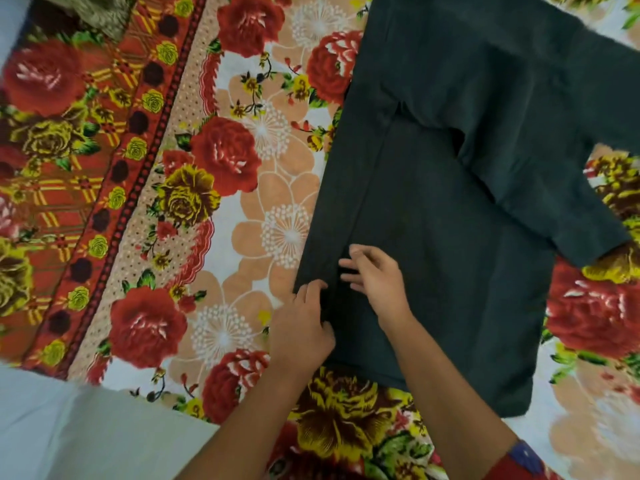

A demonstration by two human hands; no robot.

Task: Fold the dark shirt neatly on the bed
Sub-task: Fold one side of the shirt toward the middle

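The dark shirt (pixel 450 209) lies flat on the flowered bedspread (pixel 214 188), right of centre. Its left side is folded inward, leaving a long vertical crease. One sleeve stretches out to the right edge. My left hand (pixel 301 327) rests on the shirt's lower left edge, fingers curled onto the folded flap. My right hand (pixel 377 282) hovers just right of it over the crease, fingers spread and bent, nothing clearly gripped.
The bedspread's red patterned border (pixel 104 168) runs diagonally at the left. A pale surface (pixel 69 427) shows past the bed's edge at the lower left. A brownish cloth (pixel 100 12) sits at the top left corner.
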